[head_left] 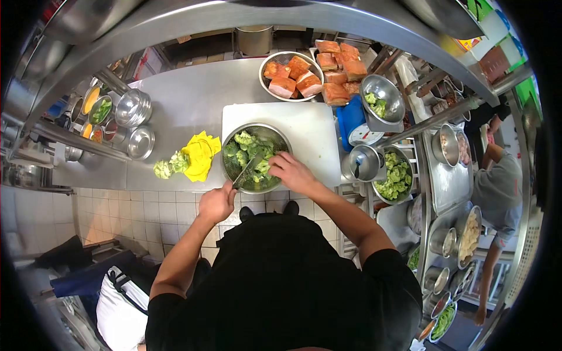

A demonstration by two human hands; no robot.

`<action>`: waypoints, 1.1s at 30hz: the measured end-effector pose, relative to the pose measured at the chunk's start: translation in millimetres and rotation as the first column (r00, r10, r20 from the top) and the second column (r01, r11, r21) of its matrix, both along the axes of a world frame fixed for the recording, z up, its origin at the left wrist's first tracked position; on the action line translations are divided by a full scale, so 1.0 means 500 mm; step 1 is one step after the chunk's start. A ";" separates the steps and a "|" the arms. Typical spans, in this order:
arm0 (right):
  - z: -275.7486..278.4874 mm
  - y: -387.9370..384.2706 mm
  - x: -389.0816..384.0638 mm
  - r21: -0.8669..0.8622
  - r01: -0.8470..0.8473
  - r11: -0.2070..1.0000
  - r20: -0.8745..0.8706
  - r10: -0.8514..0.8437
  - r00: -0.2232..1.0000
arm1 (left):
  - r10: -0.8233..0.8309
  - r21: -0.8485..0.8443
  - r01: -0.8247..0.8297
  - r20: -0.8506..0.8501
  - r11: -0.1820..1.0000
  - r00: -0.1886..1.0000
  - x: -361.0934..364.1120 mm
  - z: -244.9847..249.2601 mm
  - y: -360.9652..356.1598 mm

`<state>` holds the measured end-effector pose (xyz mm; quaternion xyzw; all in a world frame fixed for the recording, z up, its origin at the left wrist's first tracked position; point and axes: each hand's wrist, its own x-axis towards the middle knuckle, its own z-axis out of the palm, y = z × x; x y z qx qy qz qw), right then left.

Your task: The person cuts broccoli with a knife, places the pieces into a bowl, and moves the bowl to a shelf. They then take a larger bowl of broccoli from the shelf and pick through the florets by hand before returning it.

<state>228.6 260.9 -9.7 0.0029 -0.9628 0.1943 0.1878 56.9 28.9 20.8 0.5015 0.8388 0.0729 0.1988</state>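
Note:
A metal colander (286, 142) with green broccoli florets (244, 142) in it stands on a white cutting board (316, 131). My left hand (216, 202), at its near left rim, is closed round the handle of a knife (249, 168). The blade reaches over the florets inside. My right hand (293, 173) is over the colander's right side, fingers bent and pinched at a piece of broccoli (262, 167). The fingers partly hide that piece. Left of the board lie a bright yellow cloth (202, 157) and pale green broccoli stalks (171, 165).
Behind the board are a perforated bowl (263, 88) of meat blocks and more meat (336, 93). To the right stand a scale (364, 134), a steel bowl (398, 96) and a bowl of florets (395, 178). A steel shelf (281, 13) spans overhead. Another person (497, 184) is at far right.

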 end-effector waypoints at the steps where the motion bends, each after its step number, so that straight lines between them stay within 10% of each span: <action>1: -0.001 -0.001 0.003 -0.054 -0.007 0.999 0.036 0.009 0.999 | 0.018 -0.014 -0.018 0.047 1.000 0.999 0.002 -0.007 0.000; 5: 0.020 -0.031 0.010 -0.438 0.222 0.871 0.053 -0.221 0.974 | 0.080 0.016 -0.084 0.145 0.996 0.986 0.016 -0.018 0.000; 8: 0.024 -0.038 -0.010 -0.209 0.586 0.783 0.206 -0.551 0.809 | 0.113 -0.010 -0.113 0.171 0.994 0.979 0.024 0.000 0.005; 11: 0.034 -0.024 -0.027 -0.229 0.660 0.715 0.630 -0.408 0.661 | 0.180 0.007 -0.185 0.181 0.983 0.967 0.031 0.008 0.008; 17: 0.001 -0.044 -0.019 -0.327 0.572 0.752 0.322 -0.480 0.816 | 0.253 0.125 -0.260 0.069 0.957 0.965 0.010 0.037 0.010; 33: 0.029 -0.071 -0.009 -0.467 0.494 0.733 0.163 -0.478 0.863 | 0.148 0.043 -0.152 0.086 0.987 0.985 0.024 0.033 0.018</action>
